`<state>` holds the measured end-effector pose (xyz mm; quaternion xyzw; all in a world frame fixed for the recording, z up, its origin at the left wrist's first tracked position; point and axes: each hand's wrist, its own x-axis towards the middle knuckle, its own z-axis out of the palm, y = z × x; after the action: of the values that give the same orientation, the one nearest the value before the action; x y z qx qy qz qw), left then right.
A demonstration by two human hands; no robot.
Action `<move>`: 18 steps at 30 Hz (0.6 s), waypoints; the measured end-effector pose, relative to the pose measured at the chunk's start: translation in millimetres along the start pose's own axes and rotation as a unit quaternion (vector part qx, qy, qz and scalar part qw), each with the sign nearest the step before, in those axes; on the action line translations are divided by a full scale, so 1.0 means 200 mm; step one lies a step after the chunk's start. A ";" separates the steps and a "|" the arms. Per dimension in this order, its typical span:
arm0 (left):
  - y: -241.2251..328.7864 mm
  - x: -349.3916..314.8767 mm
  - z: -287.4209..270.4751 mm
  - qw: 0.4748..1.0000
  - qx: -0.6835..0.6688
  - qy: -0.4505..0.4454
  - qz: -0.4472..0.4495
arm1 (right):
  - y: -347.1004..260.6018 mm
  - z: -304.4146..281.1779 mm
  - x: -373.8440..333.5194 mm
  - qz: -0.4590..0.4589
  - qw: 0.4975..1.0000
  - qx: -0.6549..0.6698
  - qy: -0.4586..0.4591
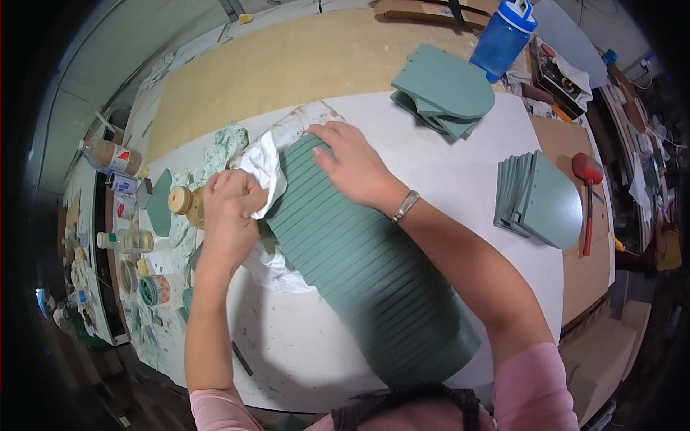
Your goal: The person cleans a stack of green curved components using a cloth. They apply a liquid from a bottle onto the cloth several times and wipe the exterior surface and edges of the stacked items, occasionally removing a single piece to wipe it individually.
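Note:
A long fanned row of green flat panels [345, 244] with rounded ends lies across the white tabletop, each overlapping the one beside it. My left hand [233, 208] is closed on a crumpled white cloth [264, 172], pressed to the left edge of the row near its far end. Over the far end, my right hand [352, 161] curls its fingers around the endmost panels, thumb on top. More white cloth [277, 269] lies along the row's left side, partly under my left wrist. The undersides of the panels are hidden.
Two more stacks of green panels stand at right: a far stack [445, 90] and a nearer stack [539, 197]. Beside them are a red mallet [588, 171] and a blue bottle [503, 39]. Jars, bottles and a paint-filled cup [152, 289] crowd the left. A dark strip [242, 358] lies near the front.

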<state>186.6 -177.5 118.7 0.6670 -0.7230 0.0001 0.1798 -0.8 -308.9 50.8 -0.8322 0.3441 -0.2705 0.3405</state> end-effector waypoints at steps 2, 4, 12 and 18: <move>0.02 0.02 0.03 0.997 0.009 0.045 0.055 | -0.06 0.00 0.02 0.008 1.000 0.012 -0.003; 0.05 0.09 0.06 0.996 -0.018 0.046 0.076 | -0.09 0.00 0.01 0.014 1.000 0.020 -0.007; 0.00 0.02 0.00 0.998 -0.022 0.040 0.037 | -0.04 -0.01 -0.01 0.000 0.999 0.022 0.026; 0.07 0.10 -0.01 0.998 -0.032 0.011 0.046 | -0.01 -0.02 -0.03 -0.032 0.998 0.032 0.045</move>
<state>173.7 -194.9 129.1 0.6268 -0.7506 -0.0068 0.2088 -6.3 -305.6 53.0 -0.8183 0.3235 -0.3296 0.3422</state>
